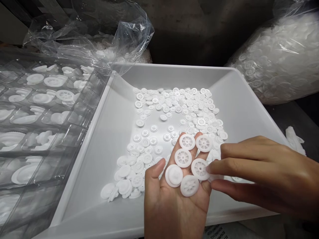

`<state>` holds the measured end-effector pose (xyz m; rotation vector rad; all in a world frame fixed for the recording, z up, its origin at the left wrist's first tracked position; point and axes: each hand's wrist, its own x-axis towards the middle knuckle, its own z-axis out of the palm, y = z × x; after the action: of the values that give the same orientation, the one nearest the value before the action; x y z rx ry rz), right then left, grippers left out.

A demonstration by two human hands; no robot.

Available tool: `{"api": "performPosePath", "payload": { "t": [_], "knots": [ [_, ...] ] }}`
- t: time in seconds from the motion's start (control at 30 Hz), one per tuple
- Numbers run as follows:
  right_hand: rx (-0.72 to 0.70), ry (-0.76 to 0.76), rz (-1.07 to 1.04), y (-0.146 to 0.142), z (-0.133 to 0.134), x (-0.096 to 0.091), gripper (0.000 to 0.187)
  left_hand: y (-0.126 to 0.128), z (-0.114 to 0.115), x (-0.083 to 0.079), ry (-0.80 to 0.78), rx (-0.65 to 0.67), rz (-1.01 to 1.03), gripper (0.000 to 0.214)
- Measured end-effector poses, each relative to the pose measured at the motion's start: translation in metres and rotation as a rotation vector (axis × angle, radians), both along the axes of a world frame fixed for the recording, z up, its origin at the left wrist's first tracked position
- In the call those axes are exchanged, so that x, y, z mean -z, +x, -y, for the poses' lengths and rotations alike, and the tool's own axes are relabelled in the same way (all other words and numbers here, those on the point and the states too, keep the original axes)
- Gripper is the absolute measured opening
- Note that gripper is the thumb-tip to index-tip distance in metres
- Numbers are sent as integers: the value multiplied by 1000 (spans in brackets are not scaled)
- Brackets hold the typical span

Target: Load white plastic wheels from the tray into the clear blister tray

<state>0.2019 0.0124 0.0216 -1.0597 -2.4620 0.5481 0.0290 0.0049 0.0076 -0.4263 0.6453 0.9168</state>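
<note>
white gears (189,162) lie on open left hand (174,196); right hand (261,172) touches one.

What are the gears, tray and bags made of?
The gears in the left hand look like moulded plastic: matte white, with crisp spokes and fine teeth. The tray is probably rigid plastic: smooth white with a soft sheen. The bags are thin clear plastic film, crinkled and glossy with glare streaks.

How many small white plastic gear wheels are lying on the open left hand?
6 gear wheels, in three pairs from fingertips to palm of the left hand. The right hand may hide another under its fingers.
</note>
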Motion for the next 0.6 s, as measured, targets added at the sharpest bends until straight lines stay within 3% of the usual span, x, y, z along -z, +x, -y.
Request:
{"api": "performPosePath", "payload": {
  "t": [0.4,0.6],
  "knots": [
    [-31,8,120,8,7,3,31,2,2,4,33,-2,-6,58],
    [8,-16,38,-4,6,7,8,2,2,5,32,-3,-3,60]
  ]
}}
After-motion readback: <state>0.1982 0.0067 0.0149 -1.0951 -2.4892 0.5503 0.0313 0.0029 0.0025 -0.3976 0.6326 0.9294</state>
